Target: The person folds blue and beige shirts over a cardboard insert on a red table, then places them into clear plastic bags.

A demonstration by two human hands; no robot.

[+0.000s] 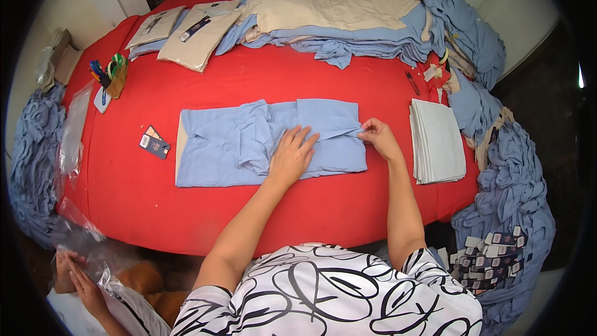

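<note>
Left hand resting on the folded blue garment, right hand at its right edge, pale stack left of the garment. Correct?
Wrong side: the head view shows the pale stack to the right of the folded blue garment. The left hand does rest on the garment, and the right hand is at its right edge.

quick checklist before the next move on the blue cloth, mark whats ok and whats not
1. Right-hand grip at the right edge of the blue cloth: ok, thumb and fingertips pinch it.
2. Left-hand grip steadying the cloth: ok, palm down on it, fingers spread.
3. Upper surface smooth: not ok, creases and bunched folds beside the left-hand grip.
4. Loose tags apart from the cloth: ok, lying to its left.
5. Pale stack apart from the cloth: ok, lying to its right.
6. Underside flat: cannot tell, hidden.
</note>
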